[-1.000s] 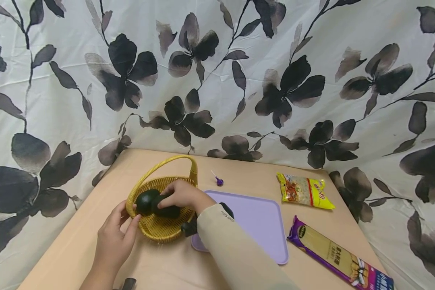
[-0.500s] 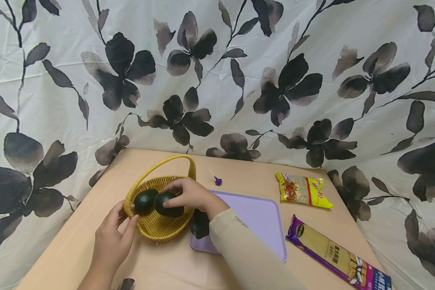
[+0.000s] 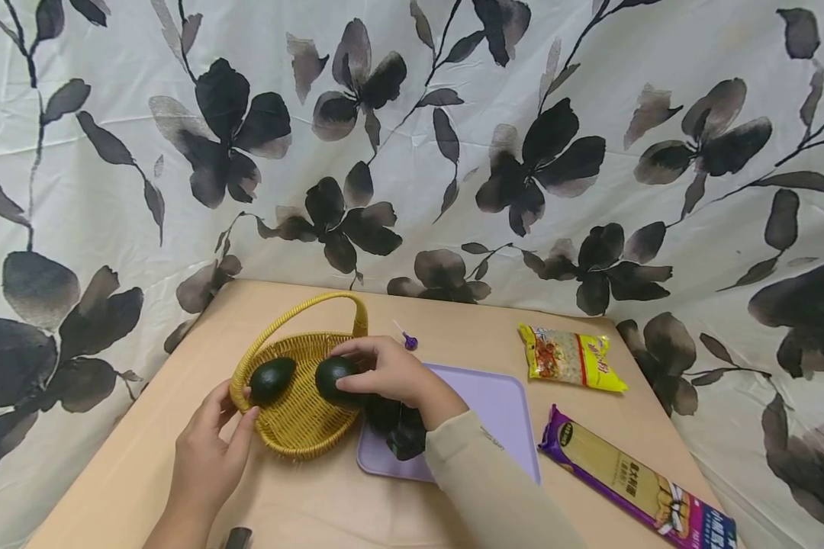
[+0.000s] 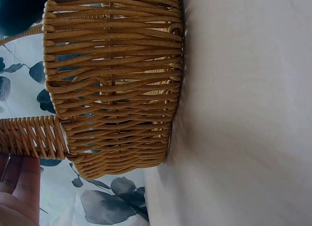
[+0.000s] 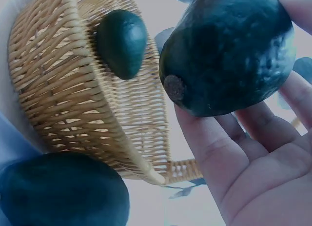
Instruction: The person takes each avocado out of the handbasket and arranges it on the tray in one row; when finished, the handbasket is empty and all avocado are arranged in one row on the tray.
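Note:
My left hand [image 3: 209,450] pinches the foot of the handle of a yellow wicker basket [image 3: 302,444]; in the left wrist view its fingers [image 4: 27,184] lie against the woven handle. My right hand [image 3: 401,379] grips a dark green avocado [image 3: 335,379] between thumb and fingers, over the basket's right side. The right wrist view shows this avocado [image 5: 224,55] up close, its brown stem end exposed. A second avocado [image 3: 272,380] lies inside the basket at the left. Another dark green avocado [image 5: 63,192] sits beside the basket, at the tray, partly hidden under my right wrist in the head view.
A lilac tray [image 3: 504,404] lies right of the basket, partly under my right arm. Behind it is a purple lollipop [image 3: 409,341]. Farther right are a yellow food packet [image 3: 573,358] and a long purple-and-gold packet [image 3: 635,480]. A floral cloth [image 3: 412,152] hangs behind the table.
My right hand has carried its avocado rightward, away from the other one in the basket, toward the right rim. My left hand has kept its grip on the handle.

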Demonstrator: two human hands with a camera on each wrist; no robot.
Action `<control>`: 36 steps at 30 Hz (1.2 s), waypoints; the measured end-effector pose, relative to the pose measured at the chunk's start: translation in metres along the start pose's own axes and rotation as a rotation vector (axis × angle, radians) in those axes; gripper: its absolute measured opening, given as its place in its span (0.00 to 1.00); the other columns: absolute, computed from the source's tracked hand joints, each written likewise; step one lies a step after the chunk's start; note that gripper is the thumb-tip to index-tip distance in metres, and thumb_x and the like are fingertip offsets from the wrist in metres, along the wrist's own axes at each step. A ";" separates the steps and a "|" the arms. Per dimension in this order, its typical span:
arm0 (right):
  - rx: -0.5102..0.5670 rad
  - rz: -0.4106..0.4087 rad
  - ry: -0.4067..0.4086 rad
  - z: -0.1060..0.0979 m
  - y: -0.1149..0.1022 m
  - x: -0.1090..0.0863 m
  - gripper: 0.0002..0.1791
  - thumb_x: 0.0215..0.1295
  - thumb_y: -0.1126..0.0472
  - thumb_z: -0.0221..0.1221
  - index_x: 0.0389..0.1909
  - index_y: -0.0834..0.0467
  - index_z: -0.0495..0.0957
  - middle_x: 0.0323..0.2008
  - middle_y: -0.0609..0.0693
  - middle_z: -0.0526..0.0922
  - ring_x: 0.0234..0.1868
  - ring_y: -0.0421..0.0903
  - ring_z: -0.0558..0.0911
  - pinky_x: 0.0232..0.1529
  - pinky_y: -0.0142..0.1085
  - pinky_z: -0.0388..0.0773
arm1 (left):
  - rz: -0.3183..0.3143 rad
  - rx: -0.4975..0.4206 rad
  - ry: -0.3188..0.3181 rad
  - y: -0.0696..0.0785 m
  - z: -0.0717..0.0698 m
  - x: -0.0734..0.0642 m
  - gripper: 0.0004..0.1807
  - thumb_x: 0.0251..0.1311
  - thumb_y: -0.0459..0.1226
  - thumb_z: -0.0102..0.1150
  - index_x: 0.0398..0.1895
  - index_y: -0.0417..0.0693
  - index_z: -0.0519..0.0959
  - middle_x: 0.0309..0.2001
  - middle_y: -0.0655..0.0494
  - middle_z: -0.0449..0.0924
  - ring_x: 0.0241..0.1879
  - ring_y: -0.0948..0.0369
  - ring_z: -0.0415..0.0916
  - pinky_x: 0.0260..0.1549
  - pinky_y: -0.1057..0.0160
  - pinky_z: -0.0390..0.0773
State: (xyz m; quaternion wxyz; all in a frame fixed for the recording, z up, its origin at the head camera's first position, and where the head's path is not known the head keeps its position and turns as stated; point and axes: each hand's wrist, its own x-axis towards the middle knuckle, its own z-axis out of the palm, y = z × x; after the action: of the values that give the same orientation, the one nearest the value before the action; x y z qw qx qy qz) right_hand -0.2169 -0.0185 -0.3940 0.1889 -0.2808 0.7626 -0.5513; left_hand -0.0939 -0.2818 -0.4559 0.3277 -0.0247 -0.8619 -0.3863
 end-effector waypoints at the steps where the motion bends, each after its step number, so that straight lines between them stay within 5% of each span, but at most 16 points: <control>1: 0.010 -0.006 0.008 -0.002 0.000 -0.003 0.23 0.58 0.60 0.73 0.56 0.48 0.84 0.50 0.45 0.86 0.48 0.41 0.85 0.48 0.33 0.87 | 0.004 -0.002 0.000 0.000 0.000 0.000 0.30 0.59 0.25 0.70 0.66 0.39 0.74 0.55 0.43 0.82 0.58 0.83 0.68 0.58 0.89 0.70; 10: 0.037 -0.047 0.084 -0.016 0.002 -0.031 0.23 0.59 0.61 0.73 0.57 0.50 0.84 0.52 0.48 0.85 0.50 0.45 0.84 0.58 0.43 0.83 | 0.018 -0.022 0.005 -0.002 0.000 -0.001 0.31 0.57 0.24 0.70 0.65 0.37 0.74 0.54 0.43 0.83 0.58 0.87 0.66 0.58 0.88 0.70; 19: 0.137 -0.030 0.200 -0.028 0.012 -0.059 0.25 0.61 0.65 0.72 0.60 0.55 0.81 0.58 0.52 0.83 0.55 0.49 0.84 0.53 0.36 0.87 | 0.009 -0.026 -0.005 -0.003 0.001 -0.001 0.31 0.58 0.25 0.70 0.66 0.38 0.73 0.55 0.44 0.82 0.58 0.86 0.66 0.58 0.88 0.70; 28: 0.152 0.007 0.320 -0.039 0.023 -0.089 0.28 0.62 0.65 0.71 0.63 0.60 0.78 0.57 0.56 0.83 0.58 0.52 0.82 0.63 0.44 0.84 | 0.021 -0.021 -0.007 -0.003 0.001 0.000 0.31 0.57 0.23 0.70 0.66 0.37 0.73 0.55 0.42 0.82 0.58 0.86 0.65 0.58 0.89 0.70; 36: 0.167 0.065 0.461 -0.058 0.040 -0.106 0.26 0.62 0.66 0.71 0.62 0.58 0.80 0.55 0.58 0.83 0.55 0.52 0.82 0.55 0.34 0.86 | 0.026 -0.025 -0.014 -0.002 0.000 0.002 0.31 0.58 0.23 0.69 0.66 0.36 0.72 0.54 0.41 0.81 0.58 0.81 0.69 0.58 0.88 0.70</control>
State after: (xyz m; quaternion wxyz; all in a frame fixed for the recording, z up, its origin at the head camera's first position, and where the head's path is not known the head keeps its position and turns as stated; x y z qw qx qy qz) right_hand -0.1787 0.1007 -0.4157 0.0502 -0.1063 0.7458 -0.6557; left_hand -0.0962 -0.2836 -0.4565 0.3264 -0.0427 -0.8588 -0.3925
